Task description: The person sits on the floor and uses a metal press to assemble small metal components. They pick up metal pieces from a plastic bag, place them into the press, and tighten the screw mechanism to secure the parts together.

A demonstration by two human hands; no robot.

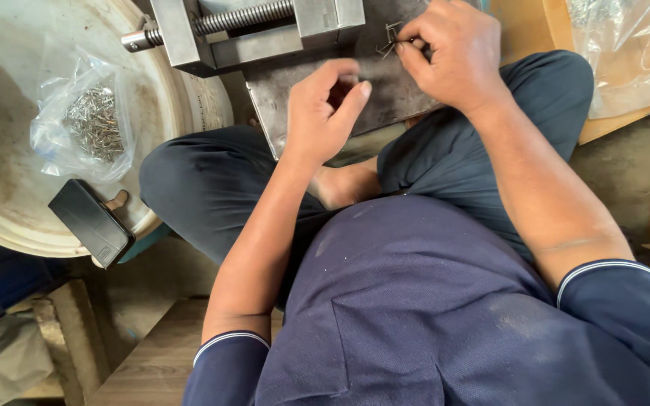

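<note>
— Wire clips (390, 39), small and bent, sit pinched in the fingertips of the right hand (453, 53) at the far edge of a grey steel plate (385, 98). Which hand is nearer them?

— The right, plainly; it grasps them. The left hand (325, 113) hovers just beside and nearer the body, thumb and forefinger curled towards each other; whether anything lies between them I cannot tell. From it the clips lie up and to the right.

— Their long axis?

— Too small to tell.

— And around them?

— A metal vise (227, 30) with a threaded screw stands just left on the same plate. Well apart to the left, a clear bag of small metal pieces (88, 124) and a black phone (90, 223) rest on a pale round surface (9, 188). The person sits cross-legged in dark blue clothes.
</note>
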